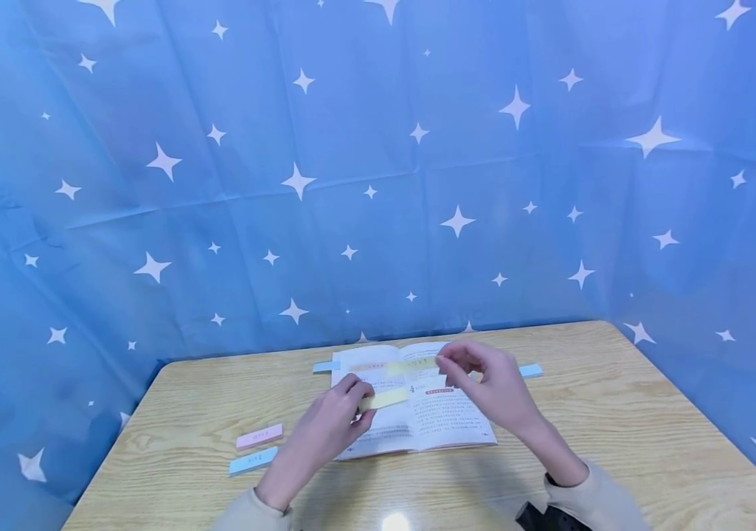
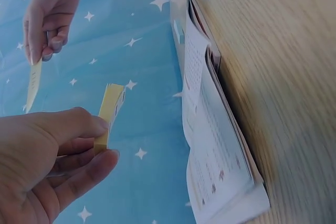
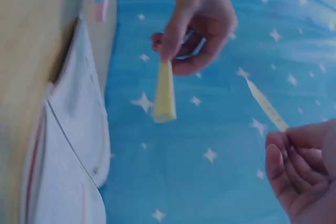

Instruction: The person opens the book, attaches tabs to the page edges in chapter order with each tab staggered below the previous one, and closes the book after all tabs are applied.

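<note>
My left hand (image 1: 334,420) pinches a yellow pad of sticky notes (image 1: 384,400) between thumb and fingers, above the left page of an open book (image 1: 447,424). In the left wrist view the pad (image 2: 110,111) shows a thick stack of edges. A single yellow sticky note (image 1: 411,364) with handwriting on it is pinched by its end in my right hand (image 1: 487,380), over the book's upper part. The right wrist view shows this strip (image 3: 266,105) apart from the pad (image 3: 165,95).
To the left of the book lie a pink sticky note pad (image 1: 259,436) and a blue one (image 1: 254,461) on the wooden table (image 1: 185,413). Blue tabs stick out at the book's left (image 1: 327,366) and right sides. Behind hangs a blue starry curtain (image 1: 378,147).
</note>
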`<state>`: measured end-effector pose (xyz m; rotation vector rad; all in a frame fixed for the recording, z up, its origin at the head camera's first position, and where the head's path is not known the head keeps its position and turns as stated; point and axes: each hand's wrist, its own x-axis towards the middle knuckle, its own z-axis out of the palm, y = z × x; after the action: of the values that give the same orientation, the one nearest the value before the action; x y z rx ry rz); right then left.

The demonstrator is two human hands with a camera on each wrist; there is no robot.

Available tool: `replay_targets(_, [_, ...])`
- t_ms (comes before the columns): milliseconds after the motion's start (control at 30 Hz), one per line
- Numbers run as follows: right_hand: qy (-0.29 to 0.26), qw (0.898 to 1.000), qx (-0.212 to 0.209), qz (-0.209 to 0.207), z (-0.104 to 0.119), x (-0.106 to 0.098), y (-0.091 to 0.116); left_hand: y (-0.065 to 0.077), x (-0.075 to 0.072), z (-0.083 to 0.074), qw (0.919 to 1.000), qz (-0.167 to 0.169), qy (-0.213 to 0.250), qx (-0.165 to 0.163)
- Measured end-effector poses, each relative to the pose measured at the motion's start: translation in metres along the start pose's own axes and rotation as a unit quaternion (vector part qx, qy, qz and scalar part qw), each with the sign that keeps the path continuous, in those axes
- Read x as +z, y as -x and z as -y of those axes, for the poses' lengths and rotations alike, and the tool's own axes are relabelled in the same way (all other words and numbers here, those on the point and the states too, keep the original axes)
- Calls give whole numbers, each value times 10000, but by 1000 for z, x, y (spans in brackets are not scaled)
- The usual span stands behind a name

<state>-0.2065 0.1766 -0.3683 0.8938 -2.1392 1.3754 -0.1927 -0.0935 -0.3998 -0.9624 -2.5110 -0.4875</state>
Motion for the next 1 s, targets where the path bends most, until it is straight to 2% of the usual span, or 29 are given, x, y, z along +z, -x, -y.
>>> replay_targets(200, [318,9982,211,-464,-9,-30,-8,-17,16,-10,9994,284,208,61])
replay_targets(333, [492,9957,395,-671,-13,-51,-10,-27,24,-19,9986,479,215,-41])
replay_targets(600, [822,9910,844,-642,-18,-86,-9,-47,37,-29,9968,697,340,-203])
replay_targets(833, [959,9888,1003,-555,-26,-99,-8,-65,52,-36,9935,992,460,-328])
replay_targets(1000, [1073,9865,1138,-478,-33,-108,-5,-81,65,-46,9924,1085,494,-320])
